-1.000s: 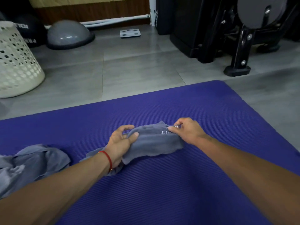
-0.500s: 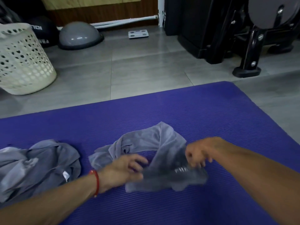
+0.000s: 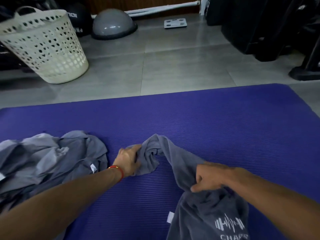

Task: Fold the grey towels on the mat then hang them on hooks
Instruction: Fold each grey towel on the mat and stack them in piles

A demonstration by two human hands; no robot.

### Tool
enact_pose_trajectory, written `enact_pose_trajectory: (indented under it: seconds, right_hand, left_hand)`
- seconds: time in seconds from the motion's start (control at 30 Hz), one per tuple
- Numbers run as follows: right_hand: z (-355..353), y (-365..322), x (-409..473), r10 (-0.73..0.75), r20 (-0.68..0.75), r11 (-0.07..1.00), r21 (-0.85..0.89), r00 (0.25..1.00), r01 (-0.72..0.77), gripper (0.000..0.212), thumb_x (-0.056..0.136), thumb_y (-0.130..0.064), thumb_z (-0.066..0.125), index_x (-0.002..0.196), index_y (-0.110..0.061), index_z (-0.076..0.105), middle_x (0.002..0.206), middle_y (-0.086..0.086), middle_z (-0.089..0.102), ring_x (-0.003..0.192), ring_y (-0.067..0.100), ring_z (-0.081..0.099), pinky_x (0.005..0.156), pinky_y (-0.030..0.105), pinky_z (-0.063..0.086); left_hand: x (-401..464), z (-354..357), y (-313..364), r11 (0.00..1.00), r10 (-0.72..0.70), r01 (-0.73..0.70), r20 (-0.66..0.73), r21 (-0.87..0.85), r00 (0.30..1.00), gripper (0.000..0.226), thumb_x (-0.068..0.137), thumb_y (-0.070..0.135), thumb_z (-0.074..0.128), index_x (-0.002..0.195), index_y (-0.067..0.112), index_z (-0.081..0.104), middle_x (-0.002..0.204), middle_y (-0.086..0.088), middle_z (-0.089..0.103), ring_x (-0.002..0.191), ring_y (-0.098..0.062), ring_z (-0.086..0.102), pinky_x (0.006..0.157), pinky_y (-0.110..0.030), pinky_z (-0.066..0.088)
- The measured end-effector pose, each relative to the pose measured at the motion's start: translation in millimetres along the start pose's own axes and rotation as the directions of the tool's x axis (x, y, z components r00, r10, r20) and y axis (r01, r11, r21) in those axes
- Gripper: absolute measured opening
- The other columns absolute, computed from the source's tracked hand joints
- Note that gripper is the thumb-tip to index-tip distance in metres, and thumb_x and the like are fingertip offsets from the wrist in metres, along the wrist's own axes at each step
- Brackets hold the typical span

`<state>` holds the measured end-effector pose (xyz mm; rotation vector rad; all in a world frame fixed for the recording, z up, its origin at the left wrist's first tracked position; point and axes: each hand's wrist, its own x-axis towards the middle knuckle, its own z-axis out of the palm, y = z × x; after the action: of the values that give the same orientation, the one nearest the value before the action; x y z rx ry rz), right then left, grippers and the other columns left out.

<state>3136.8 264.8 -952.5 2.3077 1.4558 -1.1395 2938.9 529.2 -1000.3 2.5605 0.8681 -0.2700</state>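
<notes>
- Grey towel (image 3: 174,153) lay strung out across the purple mat (image 3: 207,122), one end bunched at our left hand (image 3: 129,161), the other gathered at our right hand (image 3: 208,179) and trailing toward the bottom edge with a white dumbbell logo (image 3: 229,225) and a small white tag (image 3: 170,217).
- Left hand had fingers curled into the crumpled far end, gripping it; red cord bracelet (image 3: 117,171) on that wrist.
- Right hand pinched a fold of the nearer end, fingers closed round the cloth.
- We judged the two grips were set apart to pull the cloth straight before folding; not yet flat, twisted in the middle.
- Fabric looked soft, matte, limp terrycloth, creasing easily; mat ribbed foam, so the cloth likely drags rather than slides.
- More grey towels (image 3: 52,158) sat in a rumpled heap at the mat's left, near the left hand, unfolded.
- Beyond the mat: grey tiled floor (image 3: 173,63), cream perforated plastic laundry basket (image 3: 45,47), grey half-dome balance trainer (image 3: 112,23), bathroom scale (image 3: 175,23), black gym equipment (image 3: 277,26) at right.
- No hooks in view.
</notes>
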Motion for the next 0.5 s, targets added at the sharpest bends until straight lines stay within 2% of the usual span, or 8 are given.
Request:
enact_pose_trajectory:
  seconds: [0.07, 0.13, 0.2, 0.27, 0.3, 0.37, 0.43, 0.5]
  right_hand:
    - [-8.5, -6.2, -4.4, -0.054, -0.202, 0.972, -0.234, 0.978, 0.006, 0.044, 0.095, -0.055, 0.052, 0.068, -0.021, 0.056, 0.069, -0.006, 0.058, 0.063, 0.016, 0.055, 0.064, 0.035, 0.052]
    - [-14.4, -9.0, -3.1, -0.140, -0.435, 0.973, -0.226, 0.890, 0.043, 0.027, 0.100, -0.053, 0.050, 0.109, -0.029, 0.059, 0.115, -0.008, 0.061, 0.087, 0.016, 0.063, 0.077, 0.039, 0.055]
    - [-20.4, -9.2, 5.5, -0.188, -0.525, 0.970, 0.035, 0.830, 0.242, 0.065, 0.095, -0.050, 0.063, 0.150, -0.036, 0.031, 0.161, -0.010, 0.023, 0.127, 0.015, 0.053, 0.091, 0.039, 0.052]
    - [-28.6, -11.2, 12.3, -0.299, -0.537, 0.909, 0.091, 0.789, 0.407, 0.090, 0.089, -0.043, 0.073, 0.159, -0.039, 0.016, 0.168, -0.009, 0.005, 0.147, 0.013, 0.029, 0.104, 0.038, 0.044]
    - [-29.5, -12.7, 15.9, -0.358, -0.527, 0.912, -0.022, 0.771, 0.409, 0.087, 0.088, -0.041, 0.073, 0.158, -0.037, 0.020, 0.165, -0.003, 0.021, 0.146, 0.016, 0.033, 0.109, 0.040, 0.040]
    - [-23.0, -13.2, 22.5, -0.396, -0.399, 0.914, -0.259, 0.827, 0.313, 0.058, 0.096, -0.032, 0.063, 0.147, -0.031, 0.037, 0.123, -0.003, 0.063, 0.110, 0.018, 0.056, 0.112, 0.046, 0.035]
    - [-10.5, -10.3, 19.0, -0.269, -0.184, 0.915, -0.355, 0.945, 0.191, 0.019, 0.100, -0.019, 0.051, 0.116, -0.025, 0.059, 0.082, -0.005, 0.060, 0.071, 0.016, 0.049, 0.096, 0.047, 0.046]
    - [5.4, -3.8, 12.9, -0.208, -0.075, 0.913, -0.374, 0.975, 0.166, 0.018, 0.094, -0.013, 0.046, 0.091, -0.021, 0.062, 0.074, -0.004, 0.054, 0.063, 0.017, 0.046, 0.075, 0.046, 0.051]
  left_hand:
    - [-1.5, -6.1, 10.2, 0.987, 0.117, -0.131, -0.142, -0.090, 0.983, 0.045, 0.079, 0.006, 0.064, 0.117, 0.031, 0.062, 0.087, 0.005, 0.067, 0.081, -0.020, 0.064, 0.077, -0.040, 0.053]
    - [-10.0, -16.1, 29.6, 0.937, 0.308, -0.340, -0.277, -0.077, 0.910, 0.046, 0.074, 0.000, 0.058, 0.112, 0.025, 0.063, 0.088, 0.005, 0.061, 0.082, -0.021, 0.056, 0.076, -0.043, 0.052]
    - [-22.4, -18.5, 45.9, 0.841, 0.528, -0.534, -0.329, 0.080, 0.783, 0.039, 0.077, 0.005, 0.060, 0.110, 0.027, 0.058, 0.097, 0.007, 0.057, 0.092, -0.019, 0.049, 0.077, -0.038, 0.046]
    - [-34.6, -16.9, 61.2, 0.674, 0.737, -0.652, -0.261, 0.348, 0.623, 0.027, 0.088, 0.014, 0.066, 0.109, 0.027, 0.056, 0.098, 0.010, 0.056, 0.096, -0.018, 0.048, 0.080, -0.035, 0.042]
    - [-39.6, -16.9, 66.5, 0.581, 0.805, -0.662, -0.217, 0.474, 0.552, 0.021, 0.093, 0.019, 0.065, 0.110, 0.027, 0.056, 0.096, 0.010, 0.056, 0.095, -0.019, 0.049, 0.080, -0.036, 0.042]
    - [-44.0, -12.8, 62.5, 0.579, 0.798, -0.602, -0.229, 0.550, 0.557, 0.015, 0.096, 0.024, 0.061, 0.109, 0.025, 0.053, 0.091, 0.007, 0.058, 0.089, -0.021, 0.051, 0.075, -0.038, 0.044]
    - [-44.0, -7.2, 39.3, 0.707, 0.681, -0.515, -0.272, 0.485, 0.679, 0.018, 0.095, 0.026, 0.058, 0.111, 0.026, 0.050, 0.093, 0.007, 0.061, 0.085, -0.021, 0.050, 0.069, -0.038, 0.045]
    - [-46.7, -0.5, 14.0, 0.813, 0.544, -0.458, -0.186, 0.359, 0.818, 0.029, 0.092, 0.026, 0.063, 0.119, 0.026, 0.053, 0.103, 0.008, 0.064, 0.089, -0.016, 0.051, 0.074, -0.036, 0.049]
